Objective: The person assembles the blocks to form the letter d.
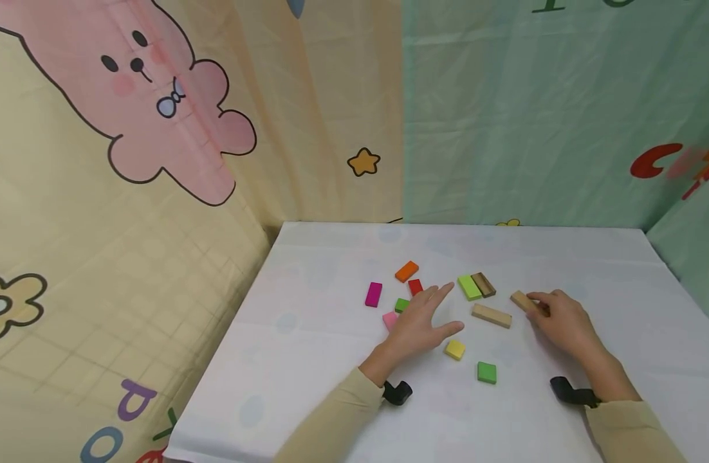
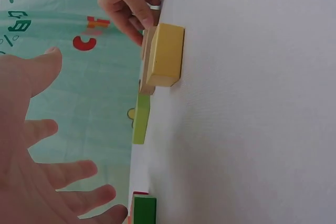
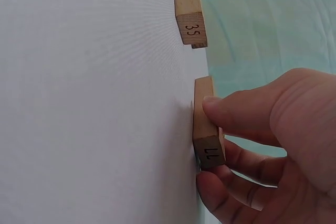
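Observation:
My right hand (image 1: 565, 325) pinches a plain wooden block (image 1: 522, 301) between thumb and fingers at the table's right side. In the right wrist view this block (image 3: 205, 111) has a number, perhaps 77, on its end. Nearest to it lies another plain wooden block (image 1: 491, 316), its end (image 3: 192, 29) marked 35. My left hand (image 1: 417, 326) hovers with fingers spread, holding nothing. Around it are a yellow block (image 1: 455, 350), a pink block (image 1: 389, 320) partly hidden behind the hand, a green block (image 1: 401, 305) and a red block (image 1: 415, 287).
Beyond the hands, a lime-green block (image 1: 469, 287) sits against a brown wooden block (image 1: 484, 284). An orange block (image 1: 406, 271) and a magenta block (image 1: 374, 294) lie to the left. Another green block (image 1: 486, 372) is nearer me. Printed curtains (image 1: 331, 109) border the white table (image 1: 296, 283).

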Demonstrator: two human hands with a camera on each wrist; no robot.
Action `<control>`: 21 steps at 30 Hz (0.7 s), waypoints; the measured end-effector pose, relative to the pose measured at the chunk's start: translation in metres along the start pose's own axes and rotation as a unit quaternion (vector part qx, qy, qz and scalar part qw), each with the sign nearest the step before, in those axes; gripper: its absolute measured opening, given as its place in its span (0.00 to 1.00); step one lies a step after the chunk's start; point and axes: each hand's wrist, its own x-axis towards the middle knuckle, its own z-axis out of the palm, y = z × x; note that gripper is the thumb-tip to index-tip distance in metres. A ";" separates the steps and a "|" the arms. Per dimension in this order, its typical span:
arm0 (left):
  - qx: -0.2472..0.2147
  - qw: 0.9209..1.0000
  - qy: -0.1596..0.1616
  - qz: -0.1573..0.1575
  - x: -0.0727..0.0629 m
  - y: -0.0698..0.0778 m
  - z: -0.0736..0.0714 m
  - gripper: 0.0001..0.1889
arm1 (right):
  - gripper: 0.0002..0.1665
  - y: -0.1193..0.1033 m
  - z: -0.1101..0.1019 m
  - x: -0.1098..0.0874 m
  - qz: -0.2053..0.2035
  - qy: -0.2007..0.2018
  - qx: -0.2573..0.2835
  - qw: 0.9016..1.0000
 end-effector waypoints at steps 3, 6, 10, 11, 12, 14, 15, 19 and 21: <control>0.006 1.000 -0.005 0.007 0.001 0.002 0.006 0.41 | 0.25 0.000 0.001 0.000 0.001 0.008 0.003 1.000; 0.010 1.000 -0.008 0.015 0.002 0.004 0.010 0.40 | 0.25 0.000 0.001 0.000 0.004 0.017 0.005 1.000; 0.013 1.000 -0.013 0.015 0.008 0.010 0.014 0.40 | 0.26 -0.001 0.000 0.002 0.015 0.017 0.011 1.000; 0.013 1.000 -0.015 0.013 0.009 0.011 0.016 0.40 | 0.27 -0.002 -0.001 0.002 0.018 0.016 0.013 1.000; 0.014 1.000 -0.016 0.014 0.010 0.013 0.018 0.40 | 0.27 -0.002 -0.001 0.002 0.022 0.014 0.015 1.000; 0.014 1.000 -0.019 0.018 0.013 0.015 0.022 0.40 | 0.27 -0.003 -0.002 0.002 0.032 0.007 0.022 0.999; 0.012 0.999 -0.021 0.021 0.014 0.016 0.023 0.40 | 0.27 -0.003 -0.002 0.002 0.035 0.004 0.024 0.999; 0.005 0.999 -0.021 0.033 0.018 0.021 0.030 0.40 | 0.25 -0.003 -0.001 0.001 0.050 0.003 0.037 0.998; 0.000 0.999 -0.022 0.031 0.021 0.024 0.033 0.40 | 0.25 -0.003 -0.001 0.001 0.051 0.008 0.042 0.998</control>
